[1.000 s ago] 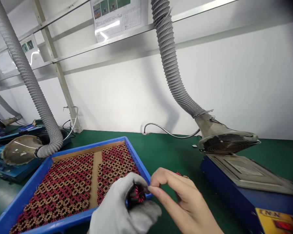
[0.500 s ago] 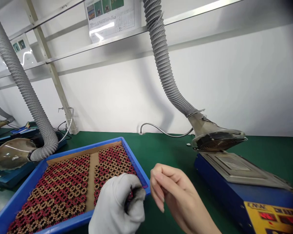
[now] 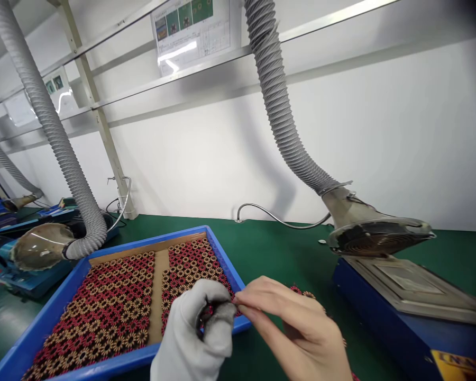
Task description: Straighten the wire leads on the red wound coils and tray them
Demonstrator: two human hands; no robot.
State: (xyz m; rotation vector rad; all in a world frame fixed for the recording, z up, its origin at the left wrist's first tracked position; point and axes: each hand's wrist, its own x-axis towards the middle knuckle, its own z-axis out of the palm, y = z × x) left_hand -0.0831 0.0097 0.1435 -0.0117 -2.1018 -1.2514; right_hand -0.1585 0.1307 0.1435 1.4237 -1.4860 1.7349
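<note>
My left hand (image 3: pixel 196 330), in a white glove with dark-stained fingertips, is curled closed around a small, dark, reddish part, mostly hidden, that looks like a wound stator. Bare, my right hand (image 3: pixel 293 323) pinches thumb and forefinger together right at the left fingertips; what lies in the pinch is too small to make out. Both hands are over the near right corner of a blue tray (image 3: pixel 226 264). Rows of small flower-shaped wound stators (image 3: pixel 115 296), red and copper-coloured, fill much of it. More stators (image 3: pixel 307 293) show behind my right hand on the green table.
At the right stands a blue machine with a metal top plate (image 3: pixel 412 283), under a fume hood (image 3: pixel 381 233) on a grey hose (image 3: pixel 277 100). Another hood (image 3: pixel 42 246) hangs at the left over a teal machine. A thin metal tube (image 3: pixel 277 216) lies along the wall.
My right hand has moved left to the left hand's fingertips and now pinches there. The view has shifted slightly, and stators behind my right hand have come into sight.
</note>
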